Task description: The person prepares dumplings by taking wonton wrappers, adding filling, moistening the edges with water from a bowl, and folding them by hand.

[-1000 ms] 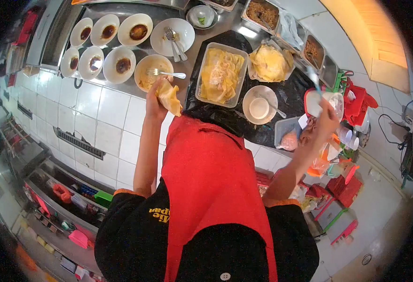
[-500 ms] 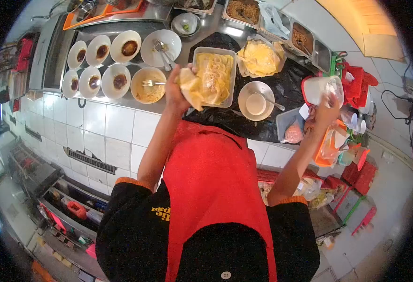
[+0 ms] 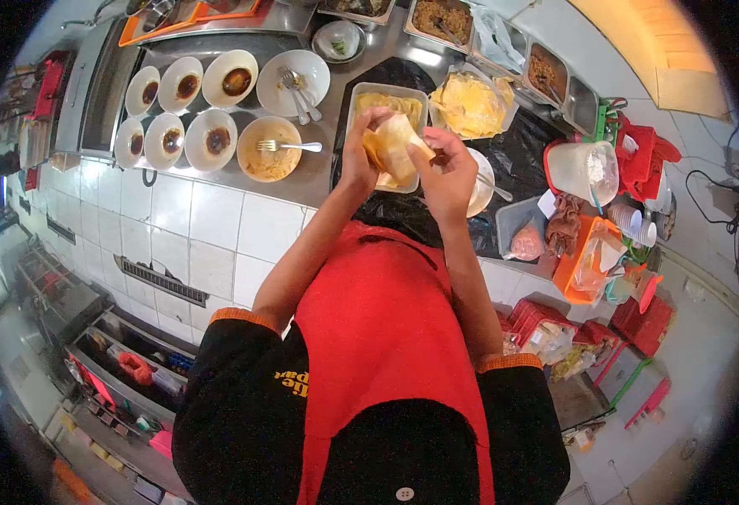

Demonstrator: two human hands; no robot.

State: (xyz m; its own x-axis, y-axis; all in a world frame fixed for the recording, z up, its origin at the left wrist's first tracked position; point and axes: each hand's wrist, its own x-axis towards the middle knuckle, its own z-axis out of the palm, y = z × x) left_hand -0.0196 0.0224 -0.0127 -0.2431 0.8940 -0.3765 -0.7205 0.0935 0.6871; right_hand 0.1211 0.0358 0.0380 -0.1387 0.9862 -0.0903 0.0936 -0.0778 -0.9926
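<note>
My left hand (image 3: 359,156) holds a few thin, pale yellow dough wrappers (image 3: 399,145), raised over a clear plastic tub (image 3: 424,109) of folded wrappers. The thumb and fingers of my right hand (image 3: 450,172) pinch the near right edge of these sheets. Just beyond, a larger pile of yellow wrappers (image 3: 470,103) lies in a plastic-lined container. A pale bowl (image 3: 479,198) with a spoon (image 3: 495,187) is partly covered by my right hand. The tub's middle is hidden behind the wrappers and my hands.
Several white bowls with dark sauce (image 3: 218,141) stand at the left, beside a bowl with a fork (image 3: 267,164) and one with cutlery (image 3: 294,82). To the right are a white powder tub (image 3: 584,172), a brown cloth (image 3: 564,223) and a box with pink filling (image 3: 525,242). Metal food pans (image 3: 438,23) line the back.
My right hand has moved left from the white powder tub to the wrappers. My left hand has lifted and shifted right with them, over the plastic tub.
</note>
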